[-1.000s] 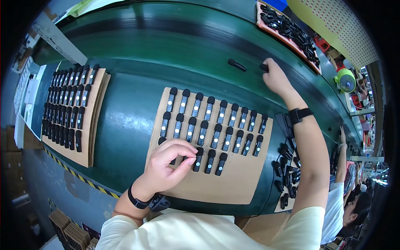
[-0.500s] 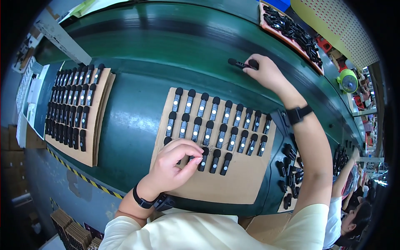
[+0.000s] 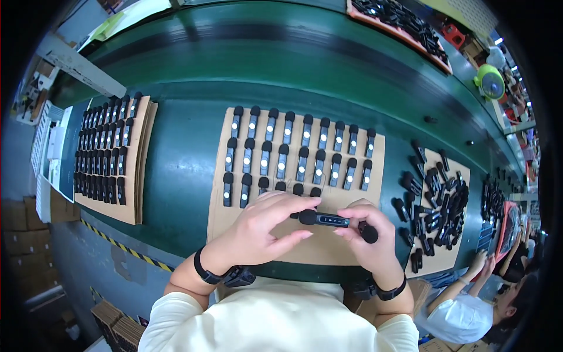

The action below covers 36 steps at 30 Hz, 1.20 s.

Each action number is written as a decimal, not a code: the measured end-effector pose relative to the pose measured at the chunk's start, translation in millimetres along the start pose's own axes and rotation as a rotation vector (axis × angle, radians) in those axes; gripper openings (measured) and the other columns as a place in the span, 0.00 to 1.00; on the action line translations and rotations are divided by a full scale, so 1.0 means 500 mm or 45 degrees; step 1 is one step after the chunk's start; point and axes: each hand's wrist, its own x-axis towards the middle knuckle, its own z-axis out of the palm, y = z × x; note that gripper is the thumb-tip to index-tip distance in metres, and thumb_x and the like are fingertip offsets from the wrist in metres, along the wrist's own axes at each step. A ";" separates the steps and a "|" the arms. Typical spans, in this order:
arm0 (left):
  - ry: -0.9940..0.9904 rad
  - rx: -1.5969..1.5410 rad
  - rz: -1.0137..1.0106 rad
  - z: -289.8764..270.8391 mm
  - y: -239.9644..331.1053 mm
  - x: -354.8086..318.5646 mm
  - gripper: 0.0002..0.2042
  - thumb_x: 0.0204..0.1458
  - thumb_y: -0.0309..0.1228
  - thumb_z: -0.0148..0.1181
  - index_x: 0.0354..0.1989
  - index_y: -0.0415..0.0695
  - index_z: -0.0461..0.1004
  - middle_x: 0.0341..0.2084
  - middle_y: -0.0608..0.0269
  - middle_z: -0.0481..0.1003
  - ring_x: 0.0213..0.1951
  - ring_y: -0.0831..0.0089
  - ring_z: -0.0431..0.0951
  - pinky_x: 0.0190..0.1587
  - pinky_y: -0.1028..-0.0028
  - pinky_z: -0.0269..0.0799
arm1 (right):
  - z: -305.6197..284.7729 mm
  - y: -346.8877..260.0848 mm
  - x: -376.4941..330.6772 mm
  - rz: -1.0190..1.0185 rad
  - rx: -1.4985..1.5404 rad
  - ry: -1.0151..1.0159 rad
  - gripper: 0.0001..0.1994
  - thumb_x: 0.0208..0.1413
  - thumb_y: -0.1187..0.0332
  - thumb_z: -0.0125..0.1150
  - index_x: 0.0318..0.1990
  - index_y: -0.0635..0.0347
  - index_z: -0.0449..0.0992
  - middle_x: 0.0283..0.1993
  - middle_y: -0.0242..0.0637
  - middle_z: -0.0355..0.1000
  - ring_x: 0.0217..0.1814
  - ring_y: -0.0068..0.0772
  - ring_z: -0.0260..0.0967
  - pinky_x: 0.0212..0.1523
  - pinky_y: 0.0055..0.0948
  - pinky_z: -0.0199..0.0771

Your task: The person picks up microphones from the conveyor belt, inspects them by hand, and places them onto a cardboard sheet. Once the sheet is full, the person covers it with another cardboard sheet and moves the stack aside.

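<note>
My right hand (image 3: pixel 372 234) is closed on two small black microphones with round foam tips. One microphone (image 3: pixel 328 220) points left over the cardboard, a row of small marks along its side; the foam tip of the other microphone (image 3: pixel 369 233) pokes out by my fingers. Facing them, my left hand (image 3: pixel 261 226) has thumb and fingers apart around the first one's foam end, with a gap visible. Beneath lies a cardboard sheet (image 3: pixel 334 249) bearing rows of similar microphones (image 3: pixel 282 162), each with a pale round spot. My left hand partly hides the lowest row.
Left, stacked cardboard sheets (image 3: pixel 145 158) carry more rows of microphones. At right, loose microphones (image 3: pixel 448 205) are heaped on another sheet. A filled orange-rimmed tray (image 3: pixel 404 41) stands beyond the green belt (image 3: pixel 264 53). A co-worker (image 3: pixel 463 311) sits at lower right; a green fan (image 3: pixel 489 81) is far right.
My right hand has come back from the far belt to in front of me, bringing the microphones. My left hand has shifted right and opened its pinch toward them.
</note>
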 end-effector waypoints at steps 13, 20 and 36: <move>0.015 0.119 0.166 0.060 0.018 0.007 0.17 0.40 0.24 0.73 0.40 0.41 0.78 0.32 0.58 0.77 0.33 0.62 0.77 0.37 0.67 0.71 | 0.002 0.010 -0.054 -0.264 0.054 0.144 0.14 0.48 0.79 0.72 0.43 0.63 0.78 0.36 0.35 0.72 0.26 0.19 0.60 0.27 0.19 0.59; 0.002 0.137 0.205 0.065 0.016 0.011 0.17 0.40 0.25 0.73 0.41 0.41 0.78 0.32 0.58 0.77 0.33 0.63 0.76 0.37 0.67 0.70 | -0.002 0.015 -0.054 -0.300 0.072 0.165 0.14 0.48 0.79 0.72 0.44 0.62 0.78 0.36 0.35 0.72 0.25 0.18 0.59 0.26 0.18 0.58; -0.100 0.100 0.142 0.073 0.001 0.024 0.14 0.44 0.24 0.71 0.40 0.38 0.77 0.38 0.55 0.79 0.42 0.59 0.78 0.52 0.61 0.71 | 0.000 -0.005 -0.041 -0.297 -0.123 0.153 0.16 0.46 0.80 0.70 0.45 0.61 0.79 0.36 0.37 0.72 0.28 0.27 0.66 0.27 0.22 0.65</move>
